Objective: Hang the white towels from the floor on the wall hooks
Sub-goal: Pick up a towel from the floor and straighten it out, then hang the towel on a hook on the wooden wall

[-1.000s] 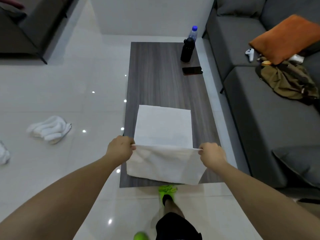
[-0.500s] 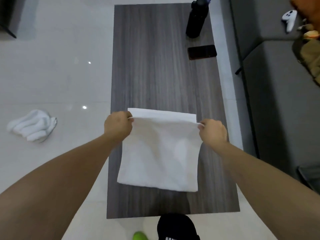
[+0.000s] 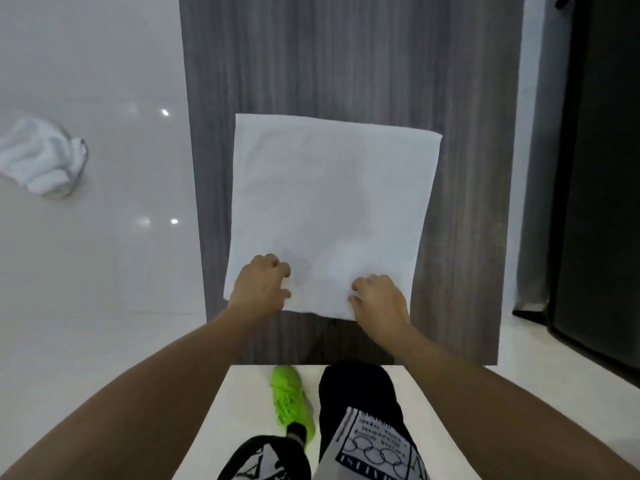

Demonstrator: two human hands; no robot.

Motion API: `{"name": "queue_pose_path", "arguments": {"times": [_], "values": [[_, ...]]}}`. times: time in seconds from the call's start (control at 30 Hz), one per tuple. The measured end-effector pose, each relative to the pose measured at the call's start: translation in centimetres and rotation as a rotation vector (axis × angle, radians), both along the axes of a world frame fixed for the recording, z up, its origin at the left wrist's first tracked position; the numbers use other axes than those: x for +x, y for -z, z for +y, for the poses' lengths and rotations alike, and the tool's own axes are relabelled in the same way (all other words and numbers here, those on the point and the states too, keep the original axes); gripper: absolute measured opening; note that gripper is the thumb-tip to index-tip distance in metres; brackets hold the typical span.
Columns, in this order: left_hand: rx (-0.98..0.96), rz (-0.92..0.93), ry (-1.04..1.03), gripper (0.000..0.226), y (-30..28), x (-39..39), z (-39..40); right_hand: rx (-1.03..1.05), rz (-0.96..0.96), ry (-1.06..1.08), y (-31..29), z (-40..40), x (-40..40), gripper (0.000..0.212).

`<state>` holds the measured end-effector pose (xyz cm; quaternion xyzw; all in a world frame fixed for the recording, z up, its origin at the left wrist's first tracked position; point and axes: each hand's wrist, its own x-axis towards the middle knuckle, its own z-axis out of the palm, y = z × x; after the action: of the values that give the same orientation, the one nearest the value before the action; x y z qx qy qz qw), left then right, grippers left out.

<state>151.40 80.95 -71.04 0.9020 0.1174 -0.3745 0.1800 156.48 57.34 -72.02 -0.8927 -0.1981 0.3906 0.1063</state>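
The folded white towel (image 3: 332, 209) lies flat on the grey wooden table (image 3: 467, 98). The left hand (image 3: 261, 287) and right hand (image 3: 379, 299) rest on its near edge, fingers curled; whether they pinch the cloth cannot be determined. A second, crumpled towel (image 3: 41, 164) lies on the floor (image 3: 104, 271), well apart to the left.

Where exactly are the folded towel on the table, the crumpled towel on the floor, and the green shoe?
folded towel (image 3: 332, 202), head view, middle of its flat top.
crumpled towel (image 3: 38, 161), head view, centre of the bunched cloth.
green shoe (image 3: 289, 393), head view, on the laces.
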Motion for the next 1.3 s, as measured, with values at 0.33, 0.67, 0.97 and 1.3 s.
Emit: {"name": "queue_pose_path", "arguments": {"times": [0.33, 0.67, 0.97, 1.3], "values": [[0.112, -0.233, 0.413, 0.023, 1.7, -4.8, -1.8, 0.042, -0.269, -0.19, 2.6, -1.9, -5.2, 0.027], [0.153, -0.208, 0.311, 0.029, -2.4, -5.3, -1.0, 0.014, -0.233, -0.053, -2.1, -1.0, -5.0, 0.038], [0.098, -0.574, -0.13, 0.021, -19.3, -6.7, 3.0, 0.231, -0.552, 0.048, -19.2, 3.6, -3.3, 0.021], [0.392, -1.014, -0.184, 0.01, -44.7, -20.9, 14.5, 0.703, -1.15, -0.388, -43.6, 15.5, -10.8, 0.028]]}}
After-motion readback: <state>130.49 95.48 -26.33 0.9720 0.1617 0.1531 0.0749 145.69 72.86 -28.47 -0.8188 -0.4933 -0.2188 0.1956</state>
